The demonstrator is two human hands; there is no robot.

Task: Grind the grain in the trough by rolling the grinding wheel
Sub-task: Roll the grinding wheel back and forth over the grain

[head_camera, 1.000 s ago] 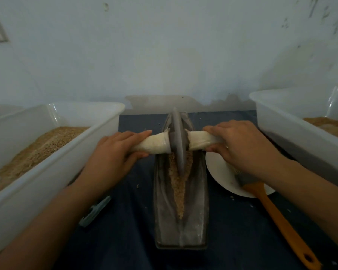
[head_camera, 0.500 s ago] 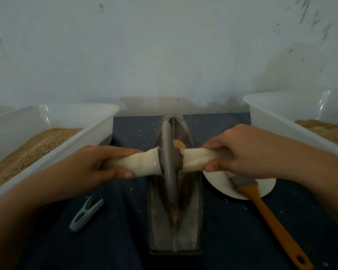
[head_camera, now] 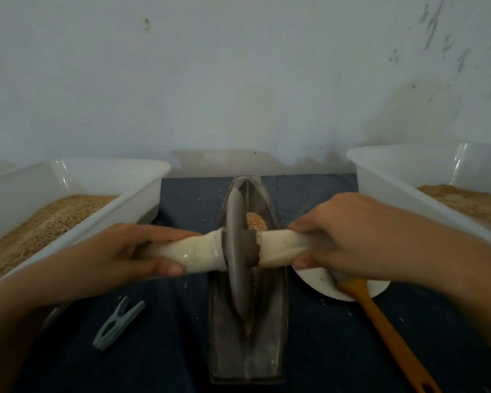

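Inspector A: Where was the grinding wheel (head_camera: 236,251)?

Inspector B: Standing on edge in the trough (head_camera: 248,347), at mid-length. A small heap of grain (head_camera: 255,221) lay in the trough just beyond the wheel.

Inspector A: The hands?

Inspector B: The left hand (head_camera: 119,258) had its fingers curled round the pale handle (head_camera: 193,255) left of the trough; the right hand (head_camera: 349,236) gripped the handle's other end likewise.

Inspector A: Anything else?

Inspector B: A bin (head_camera: 142,199) left of the trough held grain; a clothes peg (head_camera: 118,321), a plate (head_camera: 321,285) and a brush (head_camera: 386,330) lay on the bench (head_camera: 159,358).
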